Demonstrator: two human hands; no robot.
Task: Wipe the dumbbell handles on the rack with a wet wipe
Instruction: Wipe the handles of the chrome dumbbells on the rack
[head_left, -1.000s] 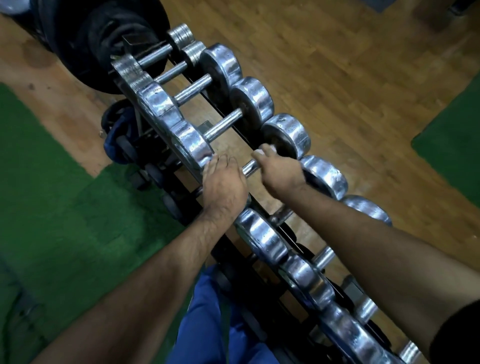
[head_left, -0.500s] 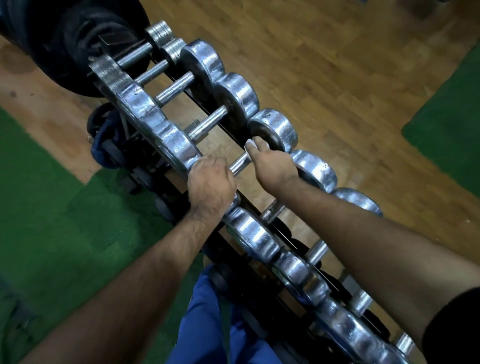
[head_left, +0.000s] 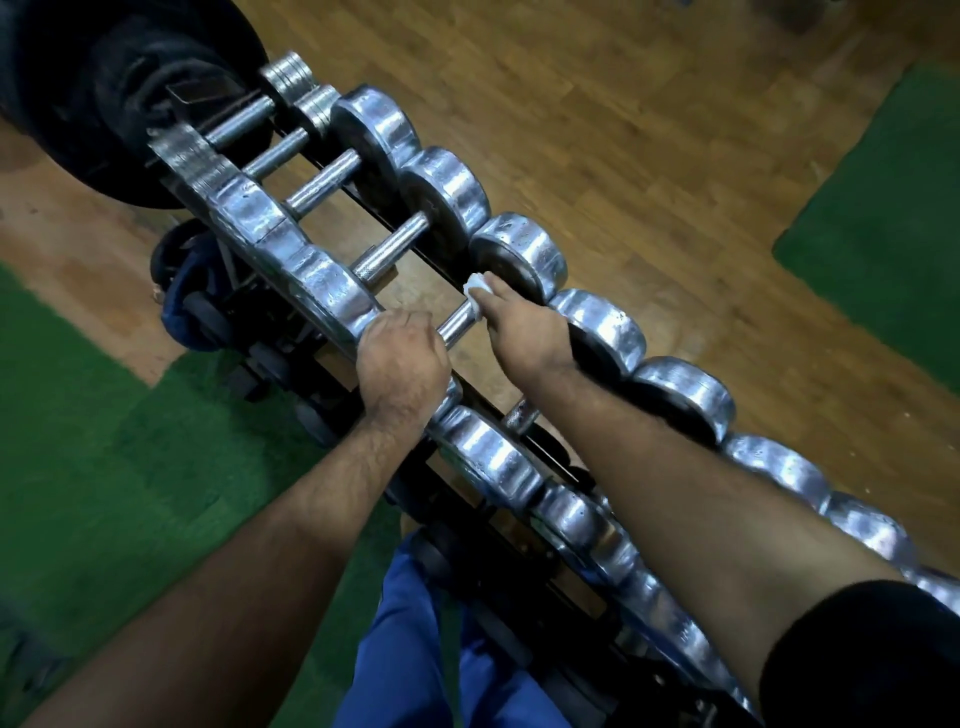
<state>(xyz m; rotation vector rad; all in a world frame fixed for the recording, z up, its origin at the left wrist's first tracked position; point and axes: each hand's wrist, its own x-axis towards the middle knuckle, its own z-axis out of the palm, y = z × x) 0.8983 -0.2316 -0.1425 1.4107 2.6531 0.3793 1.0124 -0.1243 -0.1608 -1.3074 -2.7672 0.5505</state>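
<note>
The handle (head_left: 457, 322) lies on the rack (head_left: 332, 182), among shiny dumbbells. The right hand (head_left: 524, 332) presses a wipe (head_left: 475, 287) on its far end. The left hand (head_left: 402, 364) grips the near end. Best to rub all around, slowly.

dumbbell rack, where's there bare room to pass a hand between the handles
Open gaps lie between the bare handles beyond the left hand, bordered by the chrome heads on both sides. It is crowded at the handle being wiped, where the right hand presses the wet wipe.
</note>
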